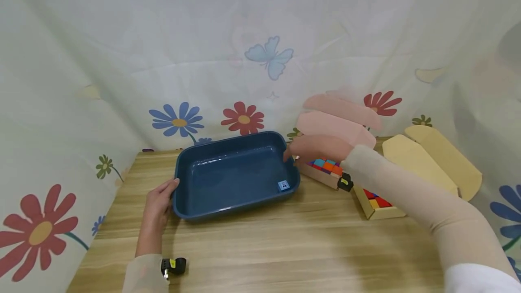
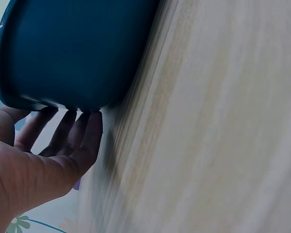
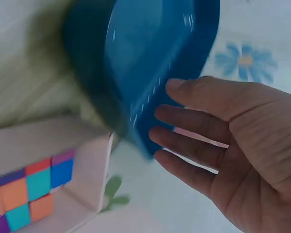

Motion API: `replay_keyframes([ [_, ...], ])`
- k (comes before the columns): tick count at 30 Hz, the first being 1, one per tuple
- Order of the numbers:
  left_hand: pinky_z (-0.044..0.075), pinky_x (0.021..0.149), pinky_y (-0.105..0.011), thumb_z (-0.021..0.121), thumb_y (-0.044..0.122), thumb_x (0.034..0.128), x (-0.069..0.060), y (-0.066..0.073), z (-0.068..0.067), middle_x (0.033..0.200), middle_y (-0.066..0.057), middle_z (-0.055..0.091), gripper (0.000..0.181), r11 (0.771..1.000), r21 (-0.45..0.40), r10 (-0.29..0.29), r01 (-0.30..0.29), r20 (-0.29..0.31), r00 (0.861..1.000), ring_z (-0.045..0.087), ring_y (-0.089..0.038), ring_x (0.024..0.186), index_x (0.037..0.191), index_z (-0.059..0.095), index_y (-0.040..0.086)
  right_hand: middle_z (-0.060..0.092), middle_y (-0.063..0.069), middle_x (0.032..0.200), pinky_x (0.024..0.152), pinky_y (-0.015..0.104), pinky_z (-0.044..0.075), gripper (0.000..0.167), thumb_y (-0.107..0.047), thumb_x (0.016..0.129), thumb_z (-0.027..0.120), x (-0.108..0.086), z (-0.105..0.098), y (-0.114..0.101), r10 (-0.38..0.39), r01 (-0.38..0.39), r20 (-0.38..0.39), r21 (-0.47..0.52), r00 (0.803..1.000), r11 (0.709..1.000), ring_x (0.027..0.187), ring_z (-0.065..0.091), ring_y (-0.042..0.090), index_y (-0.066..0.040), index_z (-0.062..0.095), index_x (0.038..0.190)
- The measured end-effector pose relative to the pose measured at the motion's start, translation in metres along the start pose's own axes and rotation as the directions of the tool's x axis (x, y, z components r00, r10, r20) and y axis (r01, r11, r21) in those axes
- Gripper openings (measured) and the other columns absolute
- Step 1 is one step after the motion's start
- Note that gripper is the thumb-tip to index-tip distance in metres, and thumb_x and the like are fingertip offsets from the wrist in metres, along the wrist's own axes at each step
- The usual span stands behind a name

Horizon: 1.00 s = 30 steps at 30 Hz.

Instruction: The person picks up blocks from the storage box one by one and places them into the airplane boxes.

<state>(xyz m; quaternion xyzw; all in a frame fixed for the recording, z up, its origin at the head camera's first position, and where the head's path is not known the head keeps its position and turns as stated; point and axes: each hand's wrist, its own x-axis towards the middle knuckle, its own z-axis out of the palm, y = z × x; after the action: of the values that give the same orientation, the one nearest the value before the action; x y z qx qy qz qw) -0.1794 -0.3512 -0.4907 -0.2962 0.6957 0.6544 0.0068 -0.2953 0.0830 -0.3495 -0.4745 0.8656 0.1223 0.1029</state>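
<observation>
A dark blue plastic tub (image 1: pixel 228 209) sits on the wooden table. At its left end my left hand (image 1: pixel 158 202) holds the rim, thumb on top; the left wrist view shows the fingertips against the outer wall. My right hand (image 3: pixel 252 141) is over the tub's right end, fingers fairly straight and spread, with nothing between them. Whether it touches the rim I cannot tell. Inside the tub's front right corner lies a small light-blue square piece (image 1: pixel 283 186) with a white face. Beside that end stands an open pink box (image 1: pixel 317 176) of coloured blocks (image 3: pixel 26 194), partly hidden by my right hand.
Farther right, an open yellow box (image 1: pixel 386 213) holds red and yellow blocks (image 1: pixel 376 200), partly behind my right forearm. Both box lids stand raised. A flowered curtain (image 1: pixel 195 58) hangs behind the table (image 1: pixel 260 252), whose wooden top shows in front of the tub.
</observation>
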Motion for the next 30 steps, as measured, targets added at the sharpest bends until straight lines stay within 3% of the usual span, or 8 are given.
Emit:
replay_keyframes([
  [2, 0.053, 0.094, -0.026, 0.068, 0.046, 0.0962, 0.001, 0.001, -0.002, 0.159, -0.009, 0.04, 0.07, 1.0, 0.002, 0.0, 0.0, 0.005, 1.0, 0.043, -0.02, 0.139, 0.153, 0.047, 0.011, 0.071, 0.003, 0.124, 0.096, 0.035, 0.054, 0.035, -0.033, 0.096, 0.073, 0.011, -0.002, -0.013, -0.092, 0.088, 0.06, 0.065, 0.994, 0.994, 0.115, 0.063, 0.023, -0.015, 0.072, 0.126],
  [3, 0.051, 0.1, -0.031, 0.068, 0.047, 0.0963, 0.001, 0.001, -0.002, 0.16, -0.01, 0.039, 0.07, 1.0, 0.003, 0.004, -0.004, 0.008, 1.0, 0.043, -0.021, 0.14, 0.152, 0.047, 0.01, 0.067, 0.009, 0.131, 0.1, 0.035, 0.053, 0.037, -0.02, 0.098, 0.07, 0.018, -0.003, -0.019, -0.21, 0.201, 0.11, 0.092, 0.971, 0.975, 0.119, 0.063, 0.025, -0.007, 0.066, 0.133],
  [6, 0.042, 0.111, -0.042, 0.067, 0.046, 0.097, 0.001, 0.002, -0.004, 0.162, -0.01, 0.035, 0.071, 1.0, -0.001, 0.012, -0.012, 0.021, 1.0, 0.039, -0.023, 0.144, 0.153, 0.046, 0.009, 0.066, 0.009, 0.132, 0.098, 0.034, 0.053, 0.037, -0.016, 0.098, 0.07, 0.031, -0.003, -0.031, -0.269, 0.267, 0.139, 0.033, 0.953, 0.963, 0.119, 0.063, 0.024, -0.008, 0.066, 0.134],
  [14, 0.038, 0.114, -0.043, 0.067, 0.047, 0.0969, -0.001, 0.0, -0.002, 0.162, -0.009, 0.035, 0.071, 1.0, -0.013, -0.002, 0.002, 0.023, 1.0, 0.039, -0.023, 0.144, 0.154, 0.045, 0.01, 0.06, 0.004, 0.141, 0.101, 0.033, 0.051, 0.045, -0.021, 0.099, 0.07, 0.058, 0.001, -0.052, -0.29, 0.337, 0.288, -0.127, 0.913, 0.933, 0.128, 0.056, 0.021, -0.017, 0.06, 0.142],
  [23, 0.046, 0.107, -0.036, 0.067, 0.047, 0.0972, 0.0, -0.004, -0.001, 0.16, -0.01, 0.038, 0.071, 1.0, -0.004, 0.009, -0.009, 0.03, 0.999, 0.043, -0.022, 0.141, 0.154, 0.045, 0.01, 0.058, 0.005, 0.138, 0.098, 0.032, 0.052, 0.051, -0.018, 0.096, 0.072, 0.072, 0.027, -0.053, -0.299, 0.362, 0.4, -0.089, 0.866, 0.928, 0.121, 0.057, 0.019, -0.019, 0.054, 0.144],
  [27, 0.041, 0.111, -0.041, 0.066, 0.046, 0.098, 0.001, -0.003, -0.001, 0.16, -0.01, 0.038, 0.069, 1.0, -0.009, 0.007, -0.006, 0.024, 1.0, 0.042, -0.022, 0.141, 0.154, 0.045, 0.01, 0.057, 0.005, 0.133, 0.089, 0.028, 0.052, 0.051, -0.01, 0.096, 0.069, 0.073, 0.04, -0.049, -0.303, 0.358, 0.398, -0.071, 0.866, 0.931, 0.108, 0.057, 0.017, -0.02, 0.053, 0.144],
  [30, 0.039, 0.114, -0.043, 0.065, 0.044, 0.0989, 0.0, -0.003, -0.002, 0.161, -0.01, 0.037, 0.069, 1.0, -0.024, 0.009, -0.008, 0.039, 0.999, 0.041, -0.022, 0.143, 0.155, 0.043, 0.01, 0.056, 0.004, 0.126, 0.078, 0.026, 0.048, 0.049, -0.004, 0.096, 0.066, 0.073, 0.048, -0.047, -0.302, 0.353, 0.373, -0.073, 0.877, 0.933, 0.097, 0.055, 0.016, -0.021, 0.055, 0.141],
])
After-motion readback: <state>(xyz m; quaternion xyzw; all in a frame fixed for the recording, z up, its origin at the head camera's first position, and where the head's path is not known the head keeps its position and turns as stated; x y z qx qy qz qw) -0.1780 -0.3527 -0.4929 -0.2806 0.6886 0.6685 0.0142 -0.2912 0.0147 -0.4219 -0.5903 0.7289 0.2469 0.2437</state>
